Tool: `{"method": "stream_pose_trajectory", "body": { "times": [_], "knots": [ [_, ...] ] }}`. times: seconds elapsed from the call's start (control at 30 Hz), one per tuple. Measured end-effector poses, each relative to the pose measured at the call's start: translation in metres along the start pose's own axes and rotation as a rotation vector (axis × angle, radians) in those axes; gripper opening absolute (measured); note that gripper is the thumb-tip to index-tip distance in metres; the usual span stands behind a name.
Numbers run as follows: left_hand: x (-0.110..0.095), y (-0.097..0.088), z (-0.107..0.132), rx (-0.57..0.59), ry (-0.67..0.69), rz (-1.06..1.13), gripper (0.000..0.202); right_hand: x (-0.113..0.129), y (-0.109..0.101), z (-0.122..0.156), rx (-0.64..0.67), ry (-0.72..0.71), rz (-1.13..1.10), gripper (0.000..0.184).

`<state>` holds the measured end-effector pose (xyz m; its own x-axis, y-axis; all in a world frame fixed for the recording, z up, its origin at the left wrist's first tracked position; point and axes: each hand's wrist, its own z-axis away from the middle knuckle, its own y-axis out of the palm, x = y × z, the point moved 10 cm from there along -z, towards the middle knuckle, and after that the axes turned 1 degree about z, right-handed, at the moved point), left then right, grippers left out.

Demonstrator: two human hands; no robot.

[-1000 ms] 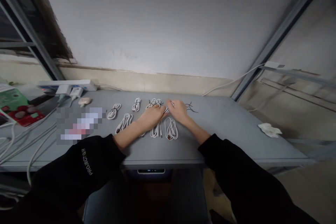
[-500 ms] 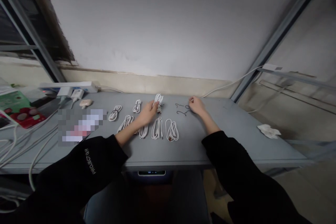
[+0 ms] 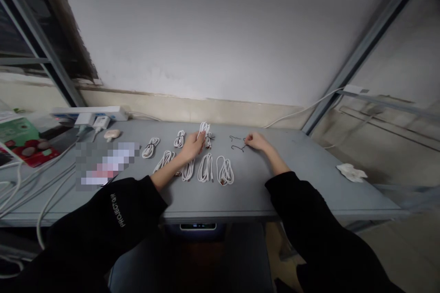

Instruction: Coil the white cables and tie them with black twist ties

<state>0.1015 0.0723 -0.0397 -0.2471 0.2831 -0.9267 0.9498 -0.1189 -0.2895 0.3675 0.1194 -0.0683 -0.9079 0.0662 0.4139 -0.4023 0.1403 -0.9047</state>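
power strip (image 3: 89, 112) at back of gray table (image 3: 282, 192) | white cable coils (image 3: 206, 168) in rows | left hand (image 3: 192, 145) clamped on upright cable coil (image 3: 204, 130), well apart from other hand | black ties (image 3: 237, 142) just beside open right hand (image 3: 257, 141) | tissue (image 3: 352, 172) far right

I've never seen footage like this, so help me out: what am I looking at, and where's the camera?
No machine here: those are a person's own two bare hands, seen from a camera worn on their head, looking forward and down. On the grey table lie coiled white cables in bundles, with thin black ties nearby. The left hand grips one bundle; the right hand lies beside the ties, and whether it pinches one can't be told. A power strip sits at the back.
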Motion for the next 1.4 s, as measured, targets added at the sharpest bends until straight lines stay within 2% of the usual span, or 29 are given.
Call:
{"method": "stream_pose_trajectory", "body": {
  "times": [0.1, 0.27, 0.5, 0.8, 0.97, 1.07, 1.23, 1.33, 1.4],
  "knots": [
    [0.004, 0.002, -0.001, 0.014, -0.027, 0.03, 0.041, -0.003, -0.002, -0.003, -0.044, 0.018, 0.021, 0.013],
    [0.006, 0.002, -0.002, 0.008, -0.014, 0.035, 0.042, -0.006, -0.004, -0.003, -0.067, 0.038, 0.053, 0.004],
    [0.004, 0.001, -0.001, -0.001, -0.024, 0.017, 0.038, -0.01, -0.004, 0.0, -0.065, 0.087, 0.063, 0.013],
    [0.004, 0.003, -0.001, 0.01, -0.013, 0.014, 0.04, 0.001, -0.018, 0.005, -0.152, 0.08, -0.005, 0.026],
    [0.007, -0.008, -0.005, -0.083, 0.075, -0.01, 0.036, 0.017, -0.022, 0.009, -0.208, 0.03, -0.108, 0.024],
    [0.011, -0.012, -0.007, -0.125, 0.08, -0.008, 0.03, 0.031, -0.022, 0.014, -0.253, -0.022, -0.197, 0.022],
    [0.014, -0.01, -0.009, -0.123, 0.042, 0.0, 0.013, 0.07, -0.016, 0.032, -0.31, -0.196, -0.375, 0.02],
    [0.013, -0.009, -0.009, -0.115, 0.021, 0.012, 0.003, 0.097, -0.013, 0.048, -0.298, -0.326, -0.444, 0.022],
    [0.013, -0.008, -0.008, -0.111, 0.009, 0.022, 0.006, 0.112, -0.011, 0.059, -0.279, -0.414, -0.478, 0.024]
  ]
}}
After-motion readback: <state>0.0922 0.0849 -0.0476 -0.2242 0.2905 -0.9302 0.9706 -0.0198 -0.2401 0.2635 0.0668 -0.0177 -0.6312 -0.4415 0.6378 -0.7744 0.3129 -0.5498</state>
